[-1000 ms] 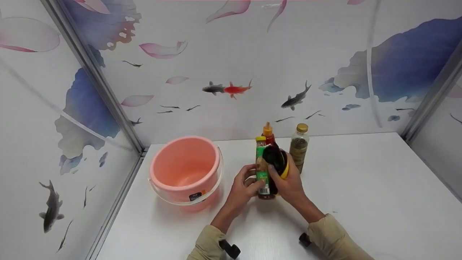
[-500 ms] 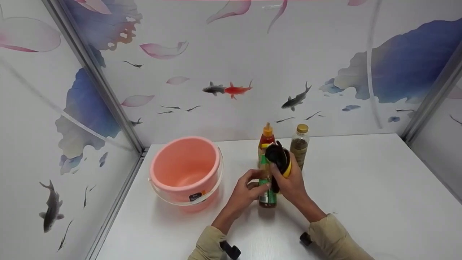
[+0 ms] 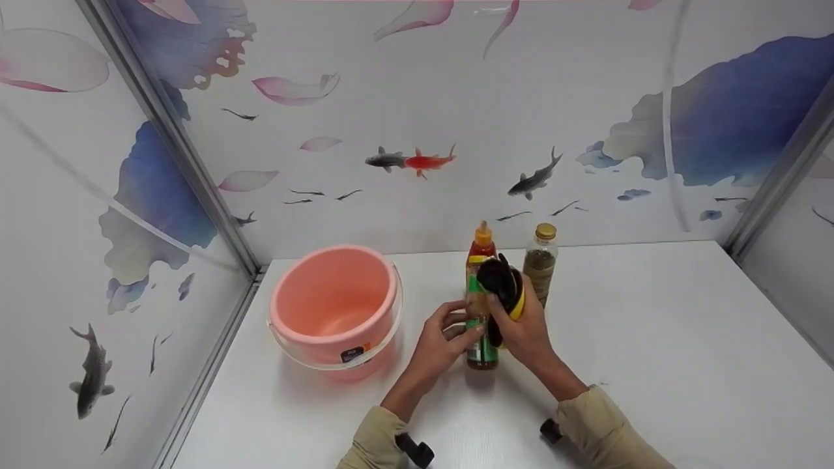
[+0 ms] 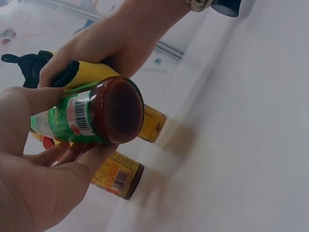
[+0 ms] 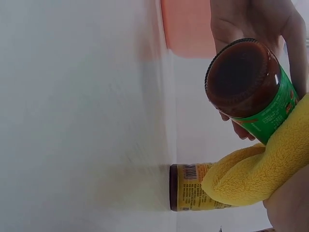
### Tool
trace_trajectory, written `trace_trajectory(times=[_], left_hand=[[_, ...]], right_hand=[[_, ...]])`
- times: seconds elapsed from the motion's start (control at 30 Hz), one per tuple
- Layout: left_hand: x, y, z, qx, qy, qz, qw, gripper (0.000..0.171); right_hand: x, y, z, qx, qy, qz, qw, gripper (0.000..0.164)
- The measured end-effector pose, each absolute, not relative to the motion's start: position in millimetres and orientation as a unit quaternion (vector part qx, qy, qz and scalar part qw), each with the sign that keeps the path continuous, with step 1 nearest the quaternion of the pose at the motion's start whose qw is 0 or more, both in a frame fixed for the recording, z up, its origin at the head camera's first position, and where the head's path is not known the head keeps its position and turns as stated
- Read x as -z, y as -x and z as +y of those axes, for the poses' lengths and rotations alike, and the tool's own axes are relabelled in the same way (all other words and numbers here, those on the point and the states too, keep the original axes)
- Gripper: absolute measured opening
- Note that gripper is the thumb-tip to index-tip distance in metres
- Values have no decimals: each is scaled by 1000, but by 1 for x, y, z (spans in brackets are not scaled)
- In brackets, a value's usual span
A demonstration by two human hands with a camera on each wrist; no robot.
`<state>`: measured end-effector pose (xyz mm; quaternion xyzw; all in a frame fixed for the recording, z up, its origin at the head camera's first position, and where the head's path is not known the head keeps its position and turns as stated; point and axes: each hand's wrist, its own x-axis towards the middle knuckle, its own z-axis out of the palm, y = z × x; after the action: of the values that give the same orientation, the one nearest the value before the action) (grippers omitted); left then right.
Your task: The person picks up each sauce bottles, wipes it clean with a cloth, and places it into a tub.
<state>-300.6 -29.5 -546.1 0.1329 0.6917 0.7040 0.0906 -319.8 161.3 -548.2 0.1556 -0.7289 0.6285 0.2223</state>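
Note:
My left hand (image 3: 436,335) holds a glass sauce bottle (image 3: 482,357) with a green label and yellow cap, thumb and fingers on opposite sides of it. The bottle is off the table, its dark base (image 5: 241,72) showing in both wrist views. My right hand (image 3: 526,332) grips a plush yellow and black cloth (image 5: 260,169) against the bottle's right side. In the head view the cloth's black part (image 3: 500,280) bunches beside the bottle's neck. The right fingers are largely hidden behind the cloth and bottle.
A pink bucket (image 3: 361,329) with a white handle stands to the left. Behind the hands are a red squeeze bottle (image 3: 482,244) with an orange nozzle and a clear bottle (image 3: 539,264) with a gold cap. A patterned wall (image 3: 404,221) closes off the table's back.
The green-labelled bottle has come nearer the front, its cap lower beside the cloth, and its label has turned. The cloth has shifted slightly, and the red squeeze bottle behind shows more.

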Motion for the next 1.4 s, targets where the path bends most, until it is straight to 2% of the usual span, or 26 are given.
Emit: trace_trajectory(times=[0.27,0.4,0.73,0.93,1.13,1.4], left_hand=[[545,304,-30,-727,-103,678,41,54],[545,306,-32,-739,-91,667,32,54],[543,304,-29,-745,-93,659,57,53],[546,303,-29,-729,-102,670,96,58],[548,302,-29,-722,-125,668,129,55],[551,303,-28,-715,-136,673,131,54]], right_hand=[[552,318,158,-622,-162,-744,185,54],[553,317,157,-619,-173,-746,176,55],[552,316,157,-623,-156,-747,170,59],[550,315,157,-624,-157,-746,173,58],[548,318,162,-622,-157,-744,185,58],[546,320,165,-631,-158,-732,202,56]])
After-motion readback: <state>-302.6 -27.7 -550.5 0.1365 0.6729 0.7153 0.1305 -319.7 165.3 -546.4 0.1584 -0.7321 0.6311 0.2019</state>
